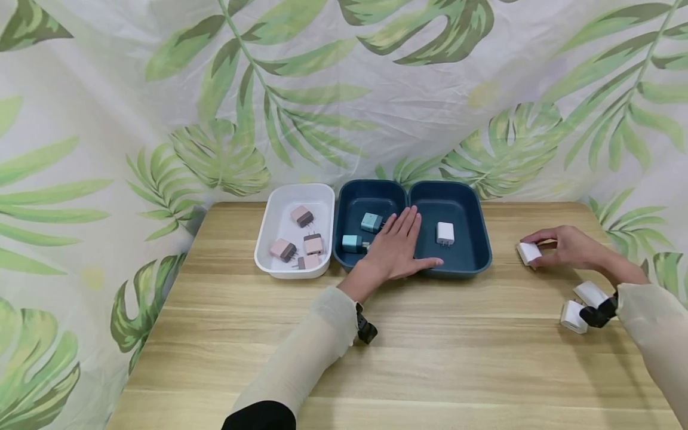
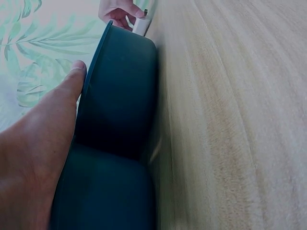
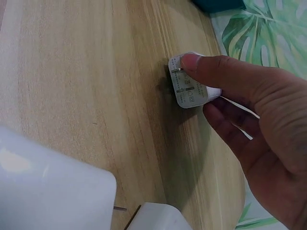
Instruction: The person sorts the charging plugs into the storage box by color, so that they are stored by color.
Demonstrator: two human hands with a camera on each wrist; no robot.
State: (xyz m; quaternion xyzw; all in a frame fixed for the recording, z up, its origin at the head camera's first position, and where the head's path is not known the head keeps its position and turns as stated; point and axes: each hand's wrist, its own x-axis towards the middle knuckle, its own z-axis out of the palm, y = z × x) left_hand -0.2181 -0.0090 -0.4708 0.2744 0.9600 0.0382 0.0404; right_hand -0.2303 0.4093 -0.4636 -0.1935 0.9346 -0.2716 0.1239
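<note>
My right hand (image 1: pixel 572 246) pinches a white charger plug (image 1: pixel 529 253) between thumb and fingers, at the table's right side. In the right wrist view, the prongs and printed face of that charger plug (image 3: pixel 188 88) show. My left hand (image 1: pixel 395 248) lies with straight fingers spread across the adjoining rims of two dark blue trays; its thumb reaches over the front of the right tray (image 1: pixel 473 257). One white charger plug (image 1: pixel 445 233) lies in that tray. Inside the left blue tray (image 1: pixel 371 190) are teal charger plugs (image 1: pixel 352 243), partly hidden by the hand.
A white tray (image 1: pixel 274 209) with several pink-and-grey charger plugs (image 1: pixel 283 249) stands left of the blue ones. Two more white charger plugs (image 1: pixel 573 316) lie on the wooden table (image 1: pixel 457 346) beneath my right wrist. Behind the table hangs a leaf-patterned cloth (image 1: pixel 344 89).
</note>
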